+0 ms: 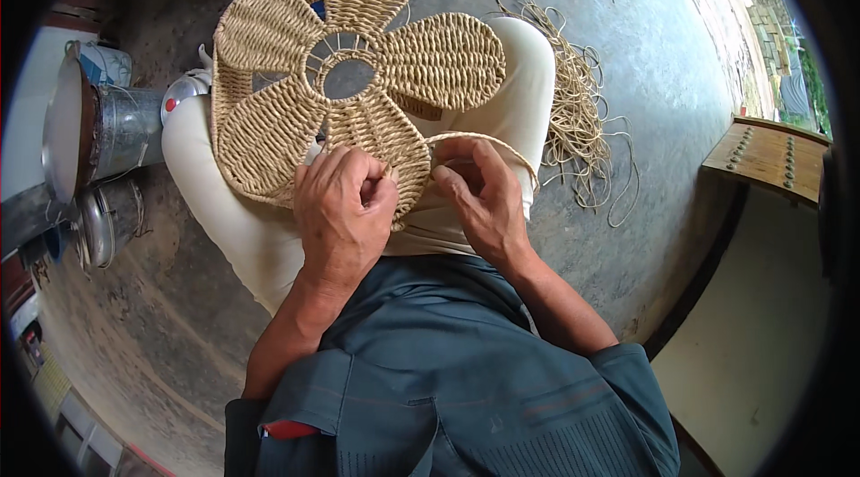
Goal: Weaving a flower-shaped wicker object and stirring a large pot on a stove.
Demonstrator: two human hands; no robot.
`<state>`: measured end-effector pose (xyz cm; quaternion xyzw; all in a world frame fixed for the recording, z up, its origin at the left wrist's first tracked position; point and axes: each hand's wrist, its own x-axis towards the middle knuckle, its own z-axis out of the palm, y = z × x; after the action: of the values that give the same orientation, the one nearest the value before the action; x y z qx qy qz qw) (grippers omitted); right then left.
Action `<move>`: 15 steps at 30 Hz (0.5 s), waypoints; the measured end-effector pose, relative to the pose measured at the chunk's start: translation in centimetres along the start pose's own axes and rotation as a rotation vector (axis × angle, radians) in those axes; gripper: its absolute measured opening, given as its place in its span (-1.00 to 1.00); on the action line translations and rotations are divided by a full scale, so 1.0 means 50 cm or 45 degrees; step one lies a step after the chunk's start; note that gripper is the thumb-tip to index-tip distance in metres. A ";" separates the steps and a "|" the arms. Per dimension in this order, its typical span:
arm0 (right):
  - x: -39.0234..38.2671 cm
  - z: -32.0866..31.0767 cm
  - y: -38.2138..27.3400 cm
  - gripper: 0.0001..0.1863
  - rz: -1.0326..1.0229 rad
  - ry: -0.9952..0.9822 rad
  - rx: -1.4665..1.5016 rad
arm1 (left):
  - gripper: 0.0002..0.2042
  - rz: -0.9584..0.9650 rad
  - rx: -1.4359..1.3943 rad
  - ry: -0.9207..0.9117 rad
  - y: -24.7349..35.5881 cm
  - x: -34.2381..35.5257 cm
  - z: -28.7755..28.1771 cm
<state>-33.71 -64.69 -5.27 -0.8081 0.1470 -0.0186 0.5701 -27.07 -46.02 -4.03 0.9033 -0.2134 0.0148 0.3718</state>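
Note:
A woven straw basket (pixel 260 123) with a flower-shaped face of several broad petals rests across my lap and knees. A round wire-spoked opening sits at the flower's centre. My left hand (pixel 345 204) is closed over the nearest petal (pixel 381 132), thumb and forefinger pinched together at its surface. To the right of that petal, my right hand (pixel 484 199) has its thumb and fingers bent together in a pinch at the petal's edge. A straw cord (pixel 488 141) leaves this edge and loops over the right hand towards my right knee. The fingertips' exact hold is partly hidden.
A loose heap of straw cord (pixel 578 110) lies on the concrete floor (pixel 654 56) beside my right knee. At left stand a metal drum (pixel 130 128) and a shiny lidded pot (pixel 184 92). A wooden piece with studs (pixel 775 154) is at right.

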 end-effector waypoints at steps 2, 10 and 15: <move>0.014 0.023 -0.008 -0.60 0.330 -0.112 0.478 | -0.78 0.019 0.016 -0.005 -0.012 -0.007 0.003; 0.031 0.039 0.003 -0.54 0.362 -0.169 0.553 | -0.85 0.076 0.064 -0.022 -0.020 -0.013 0.002; 0.038 0.048 0.022 -0.57 0.301 -0.136 0.554 | -0.80 0.204 0.051 0.027 -0.016 -0.021 0.000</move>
<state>-31.65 -63.32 -7.38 -0.6432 0.2028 0.0597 0.7359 -27.72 -45.12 -4.76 0.8905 -0.2806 0.0585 0.3534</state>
